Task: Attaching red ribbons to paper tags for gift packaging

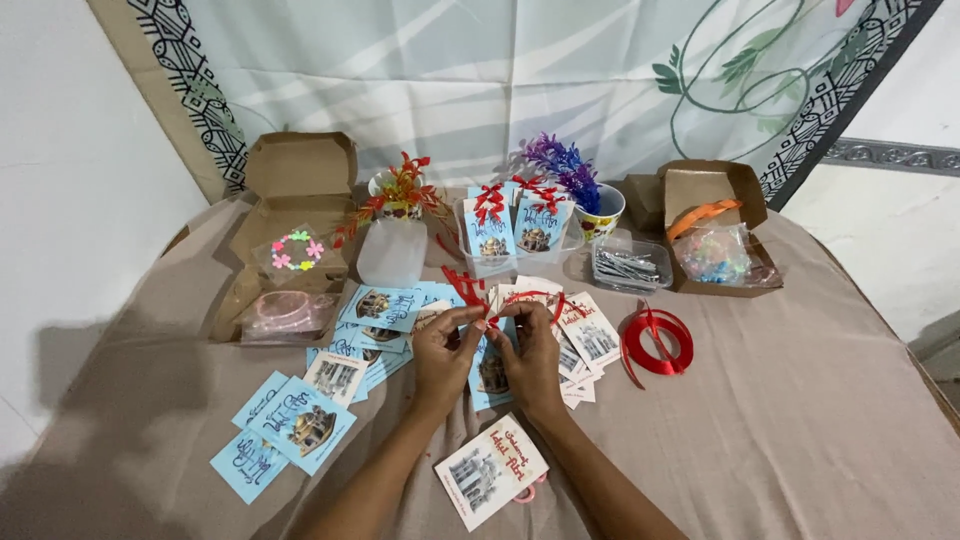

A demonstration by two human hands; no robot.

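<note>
A blue card (492, 368) is pinched upright between the left hand (445, 352) and right hand (530, 358); red ribbon (470, 291) is gripped at its top, long axis vertical.

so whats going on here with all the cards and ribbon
A person sits at a cloth-covered table with both hands together over a blue card. The left hand and right hand pinch a thin red ribbon at the card's top. Loose blue and white cards lie spread around them, a roll of red ribbon lies to the right, and cards already bearing red bows stand in a clear tub behind.
</note>
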